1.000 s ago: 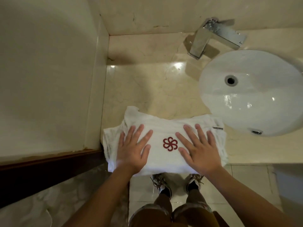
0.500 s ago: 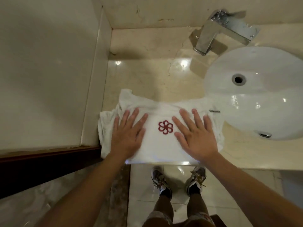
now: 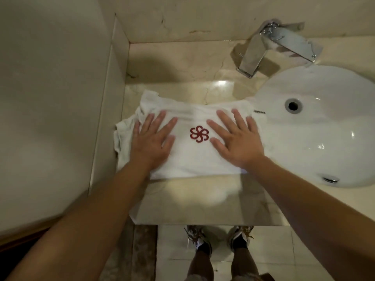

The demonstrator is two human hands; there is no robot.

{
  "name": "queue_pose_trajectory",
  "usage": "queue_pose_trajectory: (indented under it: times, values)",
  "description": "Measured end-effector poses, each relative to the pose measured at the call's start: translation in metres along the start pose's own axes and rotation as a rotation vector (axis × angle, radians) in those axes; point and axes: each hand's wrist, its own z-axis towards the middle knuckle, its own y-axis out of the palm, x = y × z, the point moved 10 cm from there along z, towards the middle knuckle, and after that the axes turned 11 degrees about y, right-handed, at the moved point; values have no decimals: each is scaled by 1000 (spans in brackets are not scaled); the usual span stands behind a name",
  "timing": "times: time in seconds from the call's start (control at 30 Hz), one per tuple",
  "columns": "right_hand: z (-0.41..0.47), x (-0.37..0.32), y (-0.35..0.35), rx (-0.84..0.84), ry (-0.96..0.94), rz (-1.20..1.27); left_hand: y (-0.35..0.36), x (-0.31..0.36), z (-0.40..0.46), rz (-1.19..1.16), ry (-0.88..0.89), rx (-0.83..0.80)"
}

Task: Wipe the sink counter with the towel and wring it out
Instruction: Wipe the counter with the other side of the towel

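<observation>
A white towel (image 3: 194, 159) with a red flower mark lies flat on the beige marble counter (image 3: 192, 197), left of the sink. My left hand (image 3: 152, 139) presses on the towel's left half with straight, spread fingers. My right hand (image 3: 235, 140) presses flat on its right half, just right of the red mark. The towel's right edge reaches the rim of the white oval sink (image 3: 316, 128).
A chrome tap (image 3: 261, 51) stands behind the sink at the back wall. A beige side wall (image 3: 50, 98) closes off the counter on the left. Below the counter's front edge are the tiled floor and my shoes (image 3: 219, 238).
Both hands have pushed the towel away from the counter's front edge toward the back wall. A strip of bare counter now shows in front of the towel.
</observation>
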Motion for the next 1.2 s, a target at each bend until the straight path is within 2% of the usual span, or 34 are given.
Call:
queue_pose_trajectory:
  times: [0.13, 0.33, 0.43, 0.6, 0.77, 0.9, 1.2]
  values:
    - [5, -3, -3, -7, -1, -10, -1, -3, 2, -9, -34, -19]
    - [-77, -23, 23, 24, -48, 21, 12, 23, -86, -35, -34, 38]
    - [-93, -23, 27, 31, -47, 27, 18, 23, -97, -44, -32, 35]
    - [-53, -21, 12, 39, -40, 54, 8, 8, -63, -37, -9, 36]
    - [41, -24, -14, 46, 16, 61, -13, -38, 29, -78, -131, 59]
    - [65, -24, -20, 56, 59, 32, -17, -45, 60, -72, -108, 38]
    - [-38, -22, 5, 133, -27, 47, 4, 5, -39, -11, -55, 70]
